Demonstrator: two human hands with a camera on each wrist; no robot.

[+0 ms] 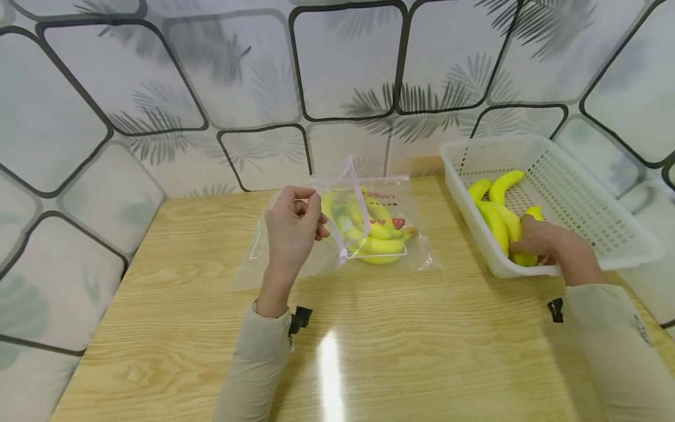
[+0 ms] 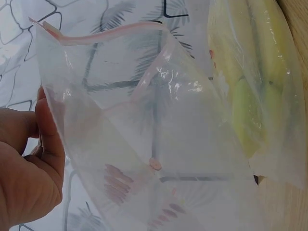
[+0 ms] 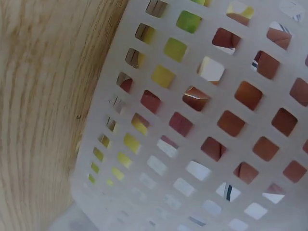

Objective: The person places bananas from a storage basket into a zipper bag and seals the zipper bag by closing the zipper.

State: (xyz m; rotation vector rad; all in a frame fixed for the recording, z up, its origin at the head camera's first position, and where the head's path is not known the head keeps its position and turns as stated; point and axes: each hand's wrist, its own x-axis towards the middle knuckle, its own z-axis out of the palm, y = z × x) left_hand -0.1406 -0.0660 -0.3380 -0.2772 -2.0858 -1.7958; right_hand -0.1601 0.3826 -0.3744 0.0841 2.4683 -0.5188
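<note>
My left hand [image 1: 295, 231] pinches the edge of a clear zip bag [image 1: 422, 252] with a pink closure strip [image 1: 364, 211] and red heart prints. The strip gapes in a loop beside the fingers. Several yellow bananas [image 1: 385, 243] show through the plastic. In the left wrist view, the thumb and fingers hold the bag film [image 2: 130, 130] upright at its edge. At the right, my right hand [image 1: 554, 243] reaches over the near wall of a white basket [image 1: 606, 217] and grips a banana [image 1: 524, 259]. In the right wrist view, its fingers appear only through the basket's holes.
More bananas [image 1: 498, 220] lie in the left part of the basket, close to the gripped one. A wood-grain table [image 1: 211, 340] bears the bag and basket. Patterned fabric [image 1: 348, 64] rises behind the table and at both sides.
</note>
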